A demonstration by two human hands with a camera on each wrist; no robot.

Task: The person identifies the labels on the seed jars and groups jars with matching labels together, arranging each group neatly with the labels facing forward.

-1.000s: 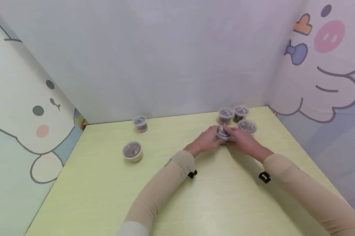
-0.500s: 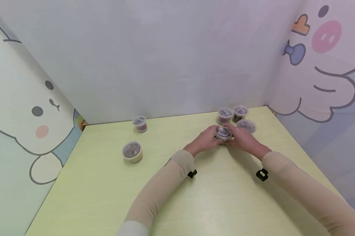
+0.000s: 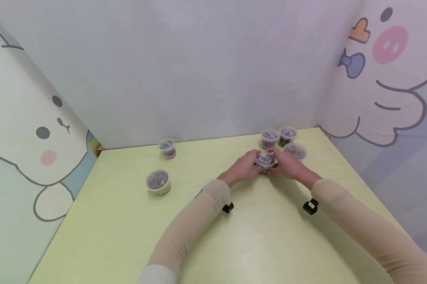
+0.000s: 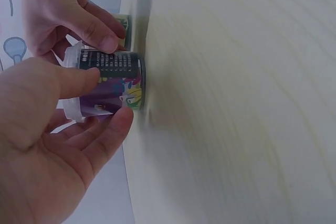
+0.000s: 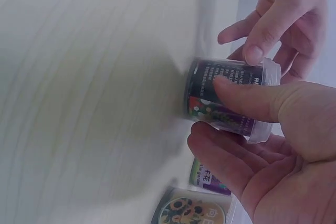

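Observation:
A small clear plastic tub [image 3: 265, 159] with a lid stands between my two hands, near the back right of the table. Its wrap, black with small print above purple artwork, shows in the left wrist view on the tub's side [image 4: 113, 85]. My left hand [image 3: 243, 165] grips it from the left, thumb on one side and fingers on the other. From the right, my right hand [image 3: 288, 163] grips the same tub; its thumb lies across the label in the right wrist view. The tub's base is at or very near the tabletop; I cannot tell whether it touches.
Behind the hands stand two lidded tubs [image 3: 269, 138] [image 3: 288, 135], with a wider lidded tub [image 3: 295, 150] just right. Leftward are another small tub [image 3: 167, 148] and a wider pale tub [image 3: 158, 182]. A cloth wall [image 3: 206, 79] runs along the table's [image 3: 128, 236] back edge.
Both hands and the tub have shifted slightly left. The right hand's fingers have drawn off the top, so more of the lid shows. The other tubs have stayed put.

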